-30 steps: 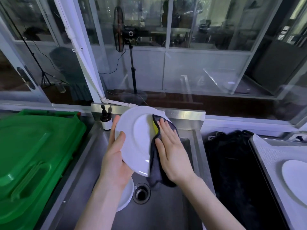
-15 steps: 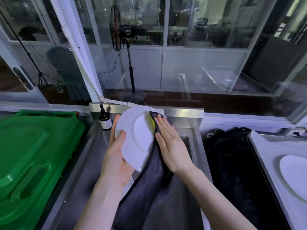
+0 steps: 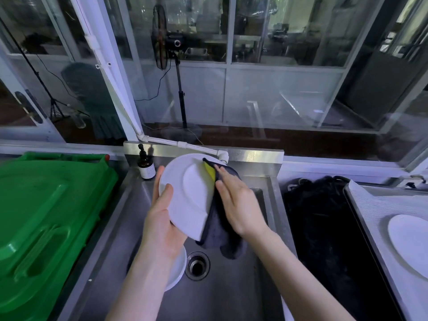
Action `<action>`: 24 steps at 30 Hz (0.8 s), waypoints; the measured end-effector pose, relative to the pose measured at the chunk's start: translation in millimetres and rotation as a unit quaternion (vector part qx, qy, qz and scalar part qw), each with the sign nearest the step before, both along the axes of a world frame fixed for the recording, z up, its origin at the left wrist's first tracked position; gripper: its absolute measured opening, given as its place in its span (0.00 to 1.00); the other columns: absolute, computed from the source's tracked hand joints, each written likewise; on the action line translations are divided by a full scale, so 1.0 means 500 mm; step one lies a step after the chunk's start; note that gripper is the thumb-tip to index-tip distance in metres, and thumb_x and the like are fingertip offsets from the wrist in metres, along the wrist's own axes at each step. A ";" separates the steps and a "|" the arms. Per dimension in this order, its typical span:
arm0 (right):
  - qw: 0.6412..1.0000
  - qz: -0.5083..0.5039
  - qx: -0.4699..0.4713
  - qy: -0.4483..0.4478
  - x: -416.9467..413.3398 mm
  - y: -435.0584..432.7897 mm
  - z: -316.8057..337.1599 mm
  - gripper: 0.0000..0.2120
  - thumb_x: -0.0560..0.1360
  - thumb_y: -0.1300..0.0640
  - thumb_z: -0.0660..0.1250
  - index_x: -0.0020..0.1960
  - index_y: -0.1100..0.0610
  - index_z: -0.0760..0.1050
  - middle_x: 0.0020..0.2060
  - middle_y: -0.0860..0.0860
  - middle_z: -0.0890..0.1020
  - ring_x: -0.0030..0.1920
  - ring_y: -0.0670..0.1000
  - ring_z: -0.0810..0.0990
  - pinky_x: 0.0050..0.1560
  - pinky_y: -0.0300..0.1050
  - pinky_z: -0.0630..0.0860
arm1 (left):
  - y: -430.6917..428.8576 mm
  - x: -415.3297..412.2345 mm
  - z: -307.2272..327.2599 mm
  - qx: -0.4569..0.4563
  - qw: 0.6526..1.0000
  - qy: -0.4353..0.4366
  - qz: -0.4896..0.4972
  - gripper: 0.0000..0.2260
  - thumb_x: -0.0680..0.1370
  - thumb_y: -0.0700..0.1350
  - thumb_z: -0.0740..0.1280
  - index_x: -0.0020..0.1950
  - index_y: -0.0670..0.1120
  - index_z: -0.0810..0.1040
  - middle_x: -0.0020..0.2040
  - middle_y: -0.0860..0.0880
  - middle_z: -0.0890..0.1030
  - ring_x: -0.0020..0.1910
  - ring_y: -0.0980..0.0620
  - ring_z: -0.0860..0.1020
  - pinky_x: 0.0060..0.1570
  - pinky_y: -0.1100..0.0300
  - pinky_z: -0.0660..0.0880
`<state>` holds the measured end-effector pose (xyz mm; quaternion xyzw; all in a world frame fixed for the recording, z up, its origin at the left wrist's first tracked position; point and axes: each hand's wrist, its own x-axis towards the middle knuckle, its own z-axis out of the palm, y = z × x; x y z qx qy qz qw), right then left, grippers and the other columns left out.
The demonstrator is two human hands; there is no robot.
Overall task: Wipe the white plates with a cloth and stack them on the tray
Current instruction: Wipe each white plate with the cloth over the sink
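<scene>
My left hand grips a white plate by its left rim and holds it tilted on edge above the steel sink. My right hand presses a dark grey cloth with a yellow patch flat against the plate's right side, fingers straight. More white plates lie stacked in the sink under my left wrist, partly hidden. At the far right a white plate lies on the tray.
A green bin lid fills the left side. A brown pump bottle stands at the sink's back left corner. The drain sits mid-sink. A black mat or bag lies between sink and tray. A glass partition runs behind.
The cloth, which hung long below the plate half a second ago, is bunched up again under my right hand. My right hand has slid slightly along the plate's right edge.
</scene>
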<state>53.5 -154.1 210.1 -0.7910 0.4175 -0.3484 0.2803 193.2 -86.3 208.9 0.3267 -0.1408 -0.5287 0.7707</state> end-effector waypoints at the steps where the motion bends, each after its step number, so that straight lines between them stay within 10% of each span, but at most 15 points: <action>1: 0.999 -0.026 0.025 -0.026 -0.017 0.005 -0.012 0.15 0.84 0.54 0.57 0.67 0.51 0.75 0.65 0.46 0.79 0.65 0.44 0.74 0.66 0.36 0.66 | 0.002 0.010 -0.001 0.006 1.000 -0.006 0.006 0.27 0.75 0.49 0.66 0.75 0.57 0.70 0.60 0.51 0.85 0.55 0.50 0.85 0.44 0.54 0.83; 3: 0.990 -0.046 0.079 -0.109 -0.046 0.027 -0.044 0.11 0.83 0.53 0.57 0.48 0.49 0.77 0.43 0.41 0.81 0.44 0.42 0.76 0.49 0.41 0.71 | 0.001 0.032 -0.004 0.019 1.000 -0.013 0.018 0.27 0.77 0.49 0.65 0.76 0.57 0.69 0.61 0.51 0.84 0.55 0.50 0.85 0.44 0.53 0.83; 6: 0.965 -0.068 0.132 -0.214 -0.072 0.051 -0.084 0.15 0.84 0.56 0.58 0.39 0.50 0.72 0.33 0.42 0.74 0.37 0.41 0.70 0.42 0.39 0.68 | -0.018 0.053 -0.015 0.058 0.997 -0.008 0.048 0.21 0.84 0.45 0.61 0.77 0.54 0.67 0.58 0.50 0.85 0.50 0.50 0.85 0.41 0.54 0.83; 10: 0.979 -0.061 0.133 -0.139 -0.070 0.062 -0.097 0.08 0.82 0.57 0.60 0.53 0.44 0.75 0.42 0.40 0.80 0.43 0.39 0.78 0.45 0.30 0.71 | -0.037 0.067 -0.022 0.125 0.987 0.046 0.091 0.17 0.86 0.44 0.60 0.74 0.56 0.71 0.57 0.51 0.85 0.43 0.52 0.86 0.34 0.57 0.82; 15: 0.999 0.026 -0.006 0.041 -0.062 0.073 -0.119 0.33 0.70 0.55 0.67 0.73 0.38 0.63 0.50 0.42 0.65 0.49 0.44 0.72 0.49 0.35 0.74 | -0.048 0.079 -0.016 0.134 0.982 0.078 0.104 0.13 0.85 0.40 0.59 0.68 0.52 0.72 0.54 0.48 0.82 0.34 0.53 0.86 0.29 0.56 0.81; 24: 0.963 -0.138 -0.220 0.066 -0.022 0.046 -0.044 0.11 0.74 0.64 0.70 0.56 0.59 0.81 0.50 0.52 0.80 0.38 0.55 0.80 0.29 0.51 0.77 | -0.053 0.068 0.018 0.165 0.977 0.135 0.013 0.09 0.85 0.47 0.60 0.54 0.42 0.74 0.52 0.40 0.79 0.51 0.41 0.80 0.60 0.41 0.77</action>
